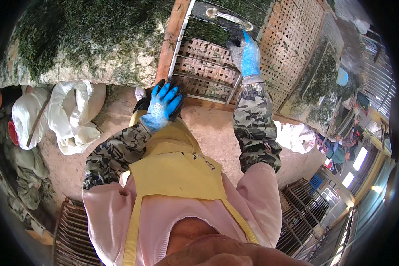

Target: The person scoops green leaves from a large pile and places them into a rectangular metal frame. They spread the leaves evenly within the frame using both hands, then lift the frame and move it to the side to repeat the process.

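My left hand [163, 108], in a blue-and-grey work glove, is held with fingers apart near the front wooden edge of the work surface. It holds nothing. My right hand [247, 55], in a matching glove, reaches over the right side of a metal frame [204, 57] with crossbars. Its dark fingertips are by the lower right end of a pale, shiny handle [229, 18] on a dark flat plate; whether they grip anything cannot be made out. Dark green shredded seaweed [206, 32] fills the far part of the frame. Nearer, the woven bamboo mat [204, 68] shows through.
A heap of wet green seaweed [86, 36] lies on the left, beside a wooden rail [171, 36]. Another woven mat [291, 40] extends right. White sacks [74, 113] stand below the left ledge. A person [339, 151] is at the far right, beyond slatted racks [302, 212].
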Demonstrator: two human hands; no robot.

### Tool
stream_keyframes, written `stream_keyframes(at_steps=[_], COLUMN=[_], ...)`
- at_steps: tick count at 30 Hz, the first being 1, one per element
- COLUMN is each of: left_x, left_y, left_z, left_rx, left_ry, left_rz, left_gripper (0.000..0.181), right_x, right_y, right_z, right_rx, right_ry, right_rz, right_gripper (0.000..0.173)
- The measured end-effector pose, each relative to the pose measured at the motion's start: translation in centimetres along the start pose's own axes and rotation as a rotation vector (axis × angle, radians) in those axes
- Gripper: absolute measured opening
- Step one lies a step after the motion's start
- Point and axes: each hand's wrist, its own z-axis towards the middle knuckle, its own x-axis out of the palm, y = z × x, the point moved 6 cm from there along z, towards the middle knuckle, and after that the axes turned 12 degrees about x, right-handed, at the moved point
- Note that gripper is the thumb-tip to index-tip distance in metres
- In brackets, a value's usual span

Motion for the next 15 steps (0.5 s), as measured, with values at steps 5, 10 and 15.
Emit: stream_keyframes(at_steps=[5,10,15], left_x=[-0.3,-0.4,1.9], left_y=[1.4,2.4,3.4], left_z=[2.1,6.5,7.9], left_rx=[0.053,0.119,0.112], left_ry=[-0.021,-0.023,0.103], left_rz=[0.042,0.129,0.222], left_gripper=[0.04,0.051,0.048], right_x=[6.0,8.3,4.9], right_y=[-5.3,-5.0,-7.7], right_z=[-2.3,-0.2,2.9], right_rx=[0.597,0.839,0.449], right_ry=[0.766,0.479,0.383], right_rz=[1.529,1.305,1.251], right_gripper=[0.029,0.021,0.025])
